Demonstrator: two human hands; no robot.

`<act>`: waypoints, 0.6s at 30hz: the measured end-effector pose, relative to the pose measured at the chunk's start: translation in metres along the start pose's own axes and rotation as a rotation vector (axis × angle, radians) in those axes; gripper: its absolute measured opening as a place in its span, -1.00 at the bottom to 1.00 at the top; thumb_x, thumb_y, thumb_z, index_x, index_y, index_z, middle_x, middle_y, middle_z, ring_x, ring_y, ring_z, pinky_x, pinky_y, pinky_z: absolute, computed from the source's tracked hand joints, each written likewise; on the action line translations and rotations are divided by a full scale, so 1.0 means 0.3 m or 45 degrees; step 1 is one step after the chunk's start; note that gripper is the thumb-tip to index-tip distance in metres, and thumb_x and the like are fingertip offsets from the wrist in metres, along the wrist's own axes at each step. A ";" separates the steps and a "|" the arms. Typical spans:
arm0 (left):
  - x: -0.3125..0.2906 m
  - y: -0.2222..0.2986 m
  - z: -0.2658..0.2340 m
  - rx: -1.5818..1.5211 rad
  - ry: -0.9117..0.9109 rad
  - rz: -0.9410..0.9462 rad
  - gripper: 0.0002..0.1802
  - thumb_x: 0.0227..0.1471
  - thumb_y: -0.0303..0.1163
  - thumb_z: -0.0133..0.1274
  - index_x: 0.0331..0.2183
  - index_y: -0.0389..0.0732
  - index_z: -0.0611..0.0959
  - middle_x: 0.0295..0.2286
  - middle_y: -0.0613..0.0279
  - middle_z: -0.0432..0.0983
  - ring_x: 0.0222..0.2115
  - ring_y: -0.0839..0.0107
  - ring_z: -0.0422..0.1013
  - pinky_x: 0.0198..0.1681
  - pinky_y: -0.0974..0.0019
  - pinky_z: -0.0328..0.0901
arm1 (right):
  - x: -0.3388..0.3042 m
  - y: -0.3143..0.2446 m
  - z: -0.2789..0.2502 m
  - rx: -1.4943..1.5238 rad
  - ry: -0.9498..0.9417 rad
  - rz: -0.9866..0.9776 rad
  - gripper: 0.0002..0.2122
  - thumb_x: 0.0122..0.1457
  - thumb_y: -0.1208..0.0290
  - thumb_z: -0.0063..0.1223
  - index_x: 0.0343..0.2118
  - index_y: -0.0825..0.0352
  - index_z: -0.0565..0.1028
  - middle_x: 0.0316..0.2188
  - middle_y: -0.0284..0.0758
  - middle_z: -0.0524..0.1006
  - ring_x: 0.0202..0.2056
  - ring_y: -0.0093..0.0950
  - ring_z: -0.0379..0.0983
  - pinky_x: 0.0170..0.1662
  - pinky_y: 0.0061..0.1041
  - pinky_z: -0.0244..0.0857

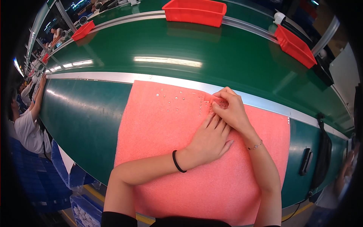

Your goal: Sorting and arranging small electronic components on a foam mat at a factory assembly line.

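A pink foam sheet (159, 140) lies on the green bench. My left hand (209, 140) reaches across it with fingers stretched out and lying flat, the fingertips close to my right hand. A black band circles the left wrist. My right hand (231, 111) is closed in a pinch near the sheet's far edge; what its fingertips hold is hidden. Beside them a small pink flap or block (208, 98) shows. Small shiny round pieces (169, 102) lie scattered to the left. More of these sit in rows near my fingertips, and a few are at the sheet's right edge.
Beyond a metal rail (109, 76) runs a wide green conveyor belt (124, 45). Red trays (194, 15) stand along its far side. At the right lie a dark oblong object (306, 162) and a black strap-like bundle (321, 159). Another person (32, 121) sits at the left.
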State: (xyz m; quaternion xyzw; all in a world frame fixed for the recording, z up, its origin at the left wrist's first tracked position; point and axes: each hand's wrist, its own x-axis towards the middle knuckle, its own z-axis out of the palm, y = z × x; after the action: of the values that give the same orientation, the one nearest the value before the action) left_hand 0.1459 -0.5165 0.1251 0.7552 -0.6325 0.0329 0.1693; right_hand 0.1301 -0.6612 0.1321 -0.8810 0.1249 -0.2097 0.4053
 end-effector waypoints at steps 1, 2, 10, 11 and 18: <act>0.000 0.000 0.000 0.003 -0.006 -0.006 -0.37 0.10 -0.06 -0.12 0.01 -0.43 0.39 0.02 -0.13 0.29 0.14 -0.01 0.10 0.24 0.00 -0.10 | 0.001 -0.005 -0.003 0.034 -0.010 0.013 -0.80 -0.09 0.43 0.15 -0.37 0.40 0.56 -0.40 -0.30 0.50 -0.37 -0.34 0.44 -0.22 -0.43 0.27; 0.000 0.000 -0.001 0.003 -0.006 -0.005 -0.37 0.10 -0.06 -0.12 0.01 -0.43 0.39 0.02 -0.13 0.29 0.14 -0.01 0.10 0.24 0.00 -0.10 | 0.001 -0.008 -0.006 0.067 -0.020 0.027 -0.79 -0.10 0.44 0.15 -0.37 0.40 0.56 -0.40 -0.29 0.50 -0.39 -0.34 0.45 -0.26 -0.42 0.29; 0.002 -0.001 -0.010 -0.006 -0.015 0.007 -0.36 0.10 -0.07 -0.13 0.01 -0.45 0.39 0.03 -0.15 0.29 0.14 0.01 0.11 0.25 -0.01 -0.11 | 0.001 -0.011 -0.011 -0.030 -0.021 -0.045 -0.77 -0.12 0.44 0.16 -0.36 0.42 0.55 -0.41 -0.27 0.49 -0.42 -0.34 0.44 -0.31 -0.42 0.31; 0.002 0.000 -0.010 -0.006 -0.015 0.007 -0.36 0.10 -0.07 -0.13 0.01 -0.45 0.39 0.03 -0.15 0.29 0.14 0.01 0.11 0.25 -0.01 -0.11 | 0.001 -0.011 -0.011 -0.030 -0.025 -0.035 -0.77 -0.12 0.44 0.16 -0.36 0.42 0.55 -0.41 -0.27 0.49 -0.42 -0.34 0.44 -0.32 -0.42 0.31; 0.001 -0.001 -0.007 -0.048 0.059 0.024 -0.40 0.09 -0.13 -0.08 -0.01 -0.46 0.39 -0.01 -0.19 0.29 0.10 -0.04 0.12 0.23 -0.04 -0.08 | 0.001 -0.014 -0.013 -0.022 -0.023 -0.039 -0.77 -0.12 0.44 0.17 -0.36 0.42 0.54 -0.42 -0.27 0.48 -0.45 -0.36 0.41 -0.35 -0.42 0.31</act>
State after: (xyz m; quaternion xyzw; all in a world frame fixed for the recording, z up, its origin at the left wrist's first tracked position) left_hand 0.1464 -0.5161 0.1271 0.7448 -0.6360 0.0401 0.1979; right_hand 0.1286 -0.6612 0.1377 -0.8881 0.1097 -0.2069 0.3955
